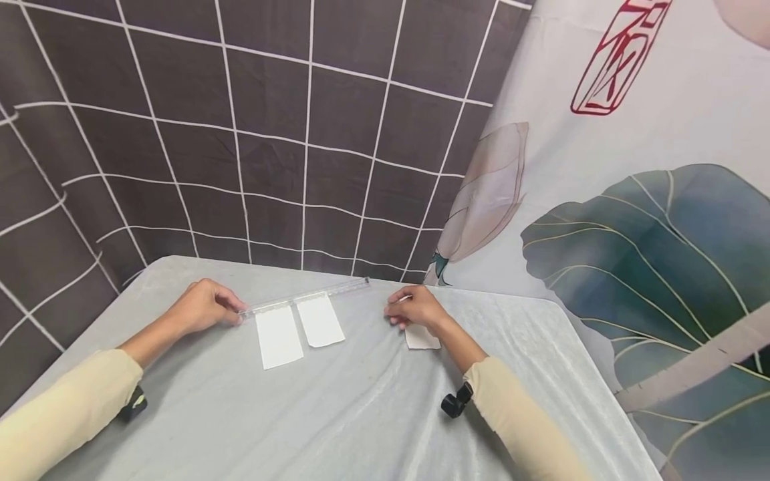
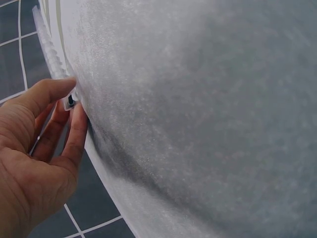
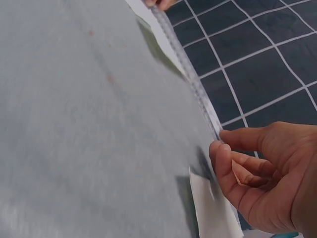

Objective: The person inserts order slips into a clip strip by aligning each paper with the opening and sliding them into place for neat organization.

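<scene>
A long clear plastic strip (image 1: 325, 290) with a ribbed side lies slantwise near the far edge of the table. At its left end my left hand (image 1: 207, 307) pinches it between thumb and fingers; a small dark spot shows at that end in the left wrist view. Two white paper pieces (image 1: 279, 337) extend from the strip toward me, side by side. My right hand (image 1: 418, 307) is beyond the strip's right end, fingers loosely bent and thumb close to the index fingertip. Below it a third, off-white paper piece (image 1: 424, 339) is partly hidden by the hand.
A grey, slightly wrinkled cloth covers the table (image 1: 361, 414). Behind it hangs a dark curtain (image 1: 271, 167) with white grid lines, and at the right a white curtain (image 1: 559, 160) printed with leaves. Each wrist bears a small black camera (image 1: 455, 403).
</scene>
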`<state>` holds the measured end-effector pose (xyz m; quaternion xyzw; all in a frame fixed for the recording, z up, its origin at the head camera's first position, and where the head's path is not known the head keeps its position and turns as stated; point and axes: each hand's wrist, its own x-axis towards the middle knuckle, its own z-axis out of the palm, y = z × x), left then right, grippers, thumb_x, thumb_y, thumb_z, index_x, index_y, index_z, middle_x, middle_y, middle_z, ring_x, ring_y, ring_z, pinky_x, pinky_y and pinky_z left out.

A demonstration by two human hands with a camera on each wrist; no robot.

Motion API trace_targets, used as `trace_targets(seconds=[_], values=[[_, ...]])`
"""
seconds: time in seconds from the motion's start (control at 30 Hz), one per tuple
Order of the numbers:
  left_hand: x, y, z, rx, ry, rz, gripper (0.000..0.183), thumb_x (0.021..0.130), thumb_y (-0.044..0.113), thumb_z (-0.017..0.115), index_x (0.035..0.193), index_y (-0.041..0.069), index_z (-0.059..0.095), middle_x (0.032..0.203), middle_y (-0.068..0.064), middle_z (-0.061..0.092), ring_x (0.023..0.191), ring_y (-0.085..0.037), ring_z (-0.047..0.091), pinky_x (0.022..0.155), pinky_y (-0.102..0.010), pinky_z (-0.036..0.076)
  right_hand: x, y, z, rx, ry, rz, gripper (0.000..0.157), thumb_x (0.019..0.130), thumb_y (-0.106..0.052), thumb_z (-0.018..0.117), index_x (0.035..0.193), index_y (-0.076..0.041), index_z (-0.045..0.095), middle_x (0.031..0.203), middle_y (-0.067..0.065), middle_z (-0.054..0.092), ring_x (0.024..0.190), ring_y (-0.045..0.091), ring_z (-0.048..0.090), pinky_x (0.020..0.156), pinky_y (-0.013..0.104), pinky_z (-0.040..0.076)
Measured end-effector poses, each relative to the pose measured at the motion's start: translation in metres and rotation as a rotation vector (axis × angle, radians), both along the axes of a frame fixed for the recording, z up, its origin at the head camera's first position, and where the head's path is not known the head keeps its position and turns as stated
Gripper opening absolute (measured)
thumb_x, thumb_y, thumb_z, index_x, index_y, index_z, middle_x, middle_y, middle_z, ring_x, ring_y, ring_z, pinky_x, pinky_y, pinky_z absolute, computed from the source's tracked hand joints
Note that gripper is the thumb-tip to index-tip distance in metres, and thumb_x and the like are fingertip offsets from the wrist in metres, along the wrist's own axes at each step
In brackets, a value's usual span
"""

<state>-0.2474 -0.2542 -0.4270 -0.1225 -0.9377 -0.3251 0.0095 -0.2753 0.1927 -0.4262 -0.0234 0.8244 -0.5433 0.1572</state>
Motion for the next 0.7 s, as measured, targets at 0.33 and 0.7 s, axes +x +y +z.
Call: trace_targets(seconds=[0.33, 0.7], values=[[0.002, -0.001, 0.000, 0.002, -0.011, 0.012, 0.021, 0.071, 0.015, 0.090, 0.091, 0.015, 0.085, 0.090, -0.003, 0.082, 0.084, -0.011, 0.067, 0.071, -0.023, 0.048, 0.005, 0.017, 0.003, 0.182, 0.103, 0.012, 0.029, 0.087, -0.010, 0.081, 0.111, 0.002, 0.071, 0.081, 0.012, 0.078, 0.063, 0.010, 0.068, 0.057, 0.026, 0.056], [0.001, 0.001, 0.000, -0.002, -0.011, 0.013, 0.021, 0.071, 0.015, 0.091, 0.091, 0.015, 0.085, 0.086, -0.001, 0.082, 0.083, -0.010, 0.066, 0.072, -0.022, 0.047, 0.005, 0.039, 0.002, 0.321, 0.157, -0.053, 0.026, 0.083, -0.014, 0.082, 0.104, -0.001, 0.073, 0.071, 0.007, 0.073, 0.060, 0.011, 0.065, 0.057, 0.027, 0.057]])
